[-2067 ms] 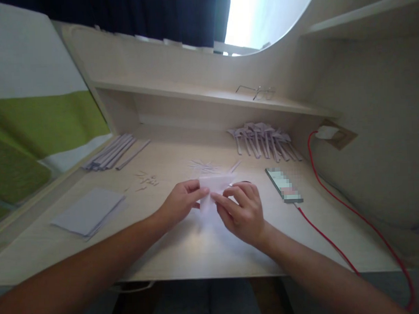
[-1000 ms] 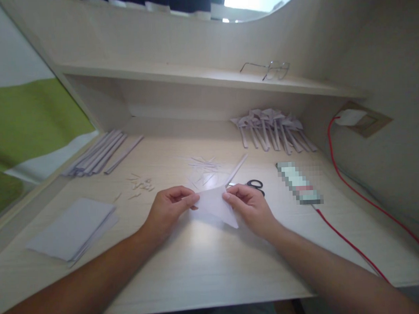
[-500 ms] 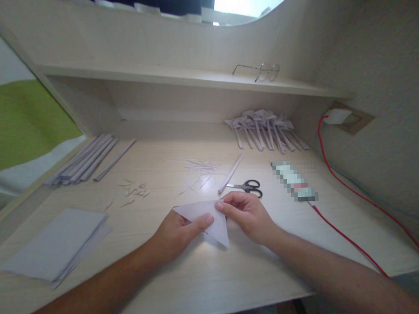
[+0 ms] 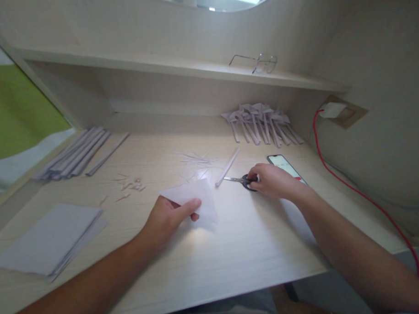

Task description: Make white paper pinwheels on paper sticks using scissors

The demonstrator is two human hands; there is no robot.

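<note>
My left hand (image 4: 168, 217) pinches a folded white paper (image 4: 193, 201) just above the desk, near its middle. My right hand (image 4: 272, 181) has reached to the right and rests on the black handles of the scissors (image 4: 243, 180), fingers curled over them; the scissors still lie flat on the desk, blades pointing left. A single rolled paper stick (image 4: 227, 167) lies just left of the blades.
A stack of white sheets (image 4: 49, 238) lies at the front left. Rolled paper sticks (image 4: 77, 154) lie at the back left, several finished paper pieces (image 4: 261, 123) at the back right. A phone (image 4: 285, 167) with a red cable (image 4: 355, 188) lies right. Glasses (image 4: 257, 63) sit on the shelf. Paper scraps (image 4: 130, 185) litter the middle.
My right hand let go of the folded paper and moved right onto the scissors' handles. My left hand keeps the paper alone. The view tilted downward.
</note>
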